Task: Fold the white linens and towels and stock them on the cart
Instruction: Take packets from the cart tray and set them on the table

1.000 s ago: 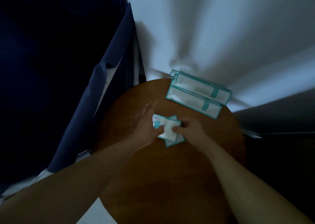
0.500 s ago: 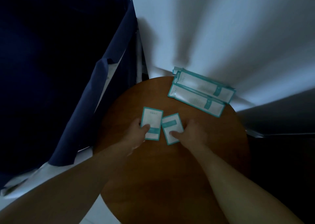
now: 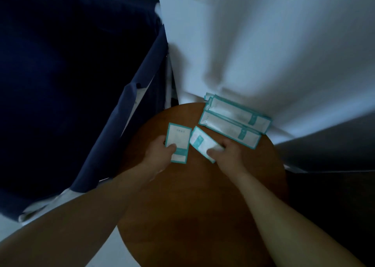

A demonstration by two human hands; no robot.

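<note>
**Two small packets in the hands, their print too small to read**

The left packet (image 3: 179,138) is white with a teal frame and a teal band near its lower end. A short line of print stands near its top, but it is too small to read. The right packet (image 3: 199,142) has the same colours and a small teal mark on its face. It is tilted and a little blurred, so its writing cannot be made out. The near long packet (image 3: 229,131) and the far long packet (image 3: 235,112) each carry a teal band close to the right end, and the print there is also not legible.

The left hand (image 3: 160,153) has its grip clamped on the left packet, with the thumb on the front at the teal band. The right hand (image 3: 229,153) has its grip clamped on the lower end of the right packet. The two small packets are just beside each other, with their inner edges almost touching. It cannot be told whether they rest on the worktop (image 3: 192,205) or are lifted from it.

The worktop is round and of brown wood. The long packets lie side by side at its far edge. Open wood shows between the forearms and toward the near rim.

The white cloth (image 3: 263,43) falls in broad folds behind the far edge and meets the far long packet. A dark blue fabric (image 3: 71,73) hangs close to the left rim. The pale floor (image 3: 101,252) shows at the lower left.
</note>
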